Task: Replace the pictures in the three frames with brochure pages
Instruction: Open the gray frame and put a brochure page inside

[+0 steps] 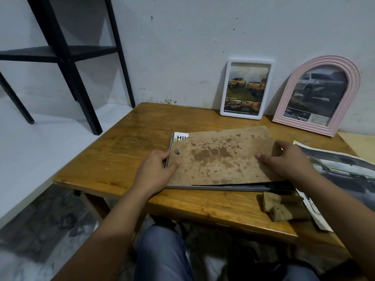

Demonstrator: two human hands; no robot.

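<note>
The stained backing board [221,157] lies between my hands with its long axis left to right over the grey frame [223,187] (face down, I judge), my left hand [156,169] pinching its left edge, my right hand [288,157] pressing flat-fingered on its right end.

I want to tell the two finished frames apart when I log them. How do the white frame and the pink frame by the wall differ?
The white frame is rectangular with rounded corners; the pink frame is arched on top with a ridged border. The white one shows yellow pickup trucks, the pink one a grey vehicle. The white one stands left of the pink one. Both lean upright against the wall on the table and hold brochure-style car pages.
</note>
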